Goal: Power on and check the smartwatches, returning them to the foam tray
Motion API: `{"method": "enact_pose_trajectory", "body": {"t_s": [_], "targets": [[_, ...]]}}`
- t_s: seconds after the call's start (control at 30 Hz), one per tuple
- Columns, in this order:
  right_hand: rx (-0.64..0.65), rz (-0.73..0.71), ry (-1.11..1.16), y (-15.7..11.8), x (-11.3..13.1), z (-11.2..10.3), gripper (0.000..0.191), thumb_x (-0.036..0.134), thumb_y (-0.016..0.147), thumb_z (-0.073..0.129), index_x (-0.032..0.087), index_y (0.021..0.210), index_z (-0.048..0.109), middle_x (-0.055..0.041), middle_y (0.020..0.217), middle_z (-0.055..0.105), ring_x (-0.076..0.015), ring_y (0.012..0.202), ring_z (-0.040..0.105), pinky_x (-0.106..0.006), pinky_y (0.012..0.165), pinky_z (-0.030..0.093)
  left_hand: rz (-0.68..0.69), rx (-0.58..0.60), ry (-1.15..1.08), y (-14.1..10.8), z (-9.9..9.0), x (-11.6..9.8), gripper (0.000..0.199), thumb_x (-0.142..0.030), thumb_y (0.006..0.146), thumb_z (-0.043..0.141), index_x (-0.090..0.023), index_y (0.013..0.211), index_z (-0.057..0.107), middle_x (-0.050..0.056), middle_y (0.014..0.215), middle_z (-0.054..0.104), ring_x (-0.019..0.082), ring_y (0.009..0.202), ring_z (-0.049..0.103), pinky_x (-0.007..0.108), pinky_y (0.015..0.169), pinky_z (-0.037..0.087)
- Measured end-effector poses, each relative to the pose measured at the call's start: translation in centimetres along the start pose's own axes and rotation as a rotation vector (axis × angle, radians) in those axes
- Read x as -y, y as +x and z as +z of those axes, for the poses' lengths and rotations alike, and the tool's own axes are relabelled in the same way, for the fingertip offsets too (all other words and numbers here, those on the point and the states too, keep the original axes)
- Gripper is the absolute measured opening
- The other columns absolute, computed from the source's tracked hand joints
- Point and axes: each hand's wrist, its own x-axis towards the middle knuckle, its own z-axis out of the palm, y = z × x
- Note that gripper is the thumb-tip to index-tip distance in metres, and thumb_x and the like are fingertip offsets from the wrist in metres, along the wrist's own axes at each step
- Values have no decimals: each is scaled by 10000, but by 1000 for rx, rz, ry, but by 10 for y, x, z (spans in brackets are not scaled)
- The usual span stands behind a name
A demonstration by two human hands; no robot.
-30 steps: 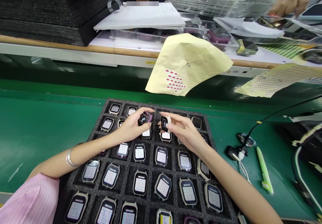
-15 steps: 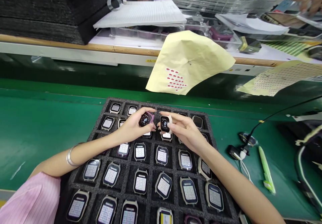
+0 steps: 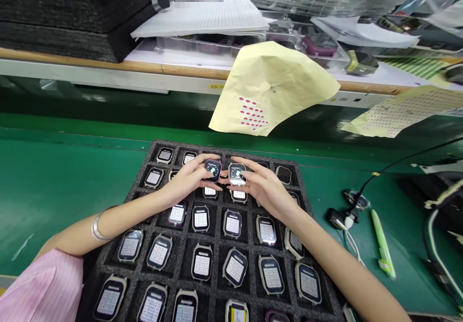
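Note:
My left hand (image 3: 195, 173) grips a smartwatch with a purple case (image 3: 213, 171), its lit screen turned up and my thumb on its edge. In my right hand (image 3: 261, 180) is a smartwatch with a pale case (image 3: 237, 173), thumb against the right side of its lit screen. The two watches are side by side, a small gap between them, over the far part of a black foam tray (image 3: 213, 216). Strapless watches lie in the tray's square pockets, most with lit white screens. My hands and forearms hide some pockets.
A green table (image 3: 65, 167) lies under the tray. To the right are a light green box cutter (image 3: 382, 242) and a cable with a plug (image 3: 349, 221). Yellow paper (image 3: 271, 88) hangs from the shelf edge. Black foam blocks (image 3: 54, 18) stand on the shelf; a person sits behind it.
Both watches have been turned so their screens face up towards me more squarely. The left one has swung from a tilt to nearly level, and the two are closer together.

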Motion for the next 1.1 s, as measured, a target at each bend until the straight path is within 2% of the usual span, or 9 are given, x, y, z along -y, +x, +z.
{"method": "enact_pose_trajectory", "body": {"t_s": [0.13, 0.37, 0.53, 0.67, 0.77, 0.83, 1.0, 1.1], "targets": [[-17, -17, -20, -1, 1, 1, 439, 236, 832, 672, 194, 1259, 580, -117, 1156, 686, -292, 1078, 651, -451, 879, 557, 12, -8, -3, -1, 0, 0, 417, -143, 714, 566, -164, 1130, 548, 36, 930, 621, 176, 871, 628, 363, 773, 572], [-3, -111, -67, -2, -1, 1, 359, 203, 818, 677, 201, 1172, 616, -87, 1062, 722, -263, 978, 690, -453, 881, 560, 35, -8, 30, -2, -1, 1, 440, -127, 683, 550, -164, 1121, 543, 34, 922, 643, 189, 891, 646, 388, 794, 584], [-26, -159, -135, -2, -5, -1, 368, 279, 830, 724, 205, 1173, 609, -89, 1027, 729, -264, 938, 702, -444, 829, 585, 78, 33, 70, -1, -2, 3, 425, -118, 683, 552, -166, 1105, 531, 30, 920, 644, 186, 849, 664, 373, 766, 588], [-25, -174, -155, -2, -6, -1, 379, 311, 843, 723, 214, 1191, 608, -89, 1038, 726, -278, 973, 695, -469, 862, 571, 148, 58, 195, 0, -4, 5, 438, -110, 691, 585, -163, 1118, 504, 28, 921, 617, 164, 783, 650, 297, 670, 562], [47, -170, -116, -4, -6, 1, 435, 316, 866, 695, 245, 1277, 570, -76, 1102, 710, -277, 1075, 655, -505, 973, 501, 214, 24, 329, 2, -7, 7, 448, -123, 701, 640, -172, 1124, 502, 20, 944, 578, 121, 694, 606, 233, 573, 484], [89, -166, -103, -5, -7, 3, 448, 313, 883, 676, 263, 1310, 550, -66, 1147, 694, -267, 1109, 637, -517, 1015, 465, 242, 11, 400, 3, -9, 8, 415, -156, 725, 659, -175, 1114, 516, 18, 953, 567, 95, 654, 565, 227, 571, 454], [114, -164, -147, -6, -7, 4, 444, 302, 867, 697, 265, 1292, 578, -57, 1173, 682, -250, 1104, 631, -498, 982, 505, 301, 25, 504, 2, -11, 9, 326, -159, 763, 627, -182, 1076, 537, 13, 918, 571, 92, 647, 527, 232, 607, 442], [136, -159, -214, -6, -6, 0, 386, 280, 846, 723, 253, 1221, 634, -58, 1106, 705, -237, 996, 674, -456, 929, 540, 301, 72, 566, -3, -10, 8, 312, -110, 750, 600, -174, 1051, 548, 3, 863, 559, 112, 670, 527, 243, 615, 434]]}}
